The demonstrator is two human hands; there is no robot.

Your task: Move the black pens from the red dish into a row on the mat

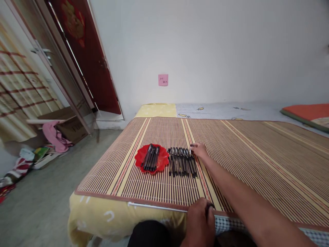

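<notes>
A row of several dark pens with clear caps (181,163) lies side by side on the striped bamboo mat (159,188). My right hand (199,151) reaches over to the row's right end, its fingers pinched on a pen at the capped end. Left of the row, a red scalloped plate (138,157) holds a bundle of similar pens (151,157). Close to me at the mat's front edge, my left hand (199,219) is closed in a fist. Something small and dark shows at its thumb side, too hidden to name.
The mat covers a bed with a yellow sheet (113,212). An orange folded item (308,113) lies at the far right. Behind the bed stands a white wall with a pink note (163,80). A red door (89,58) and a cardboard box (73,127) are at left.
</notes>
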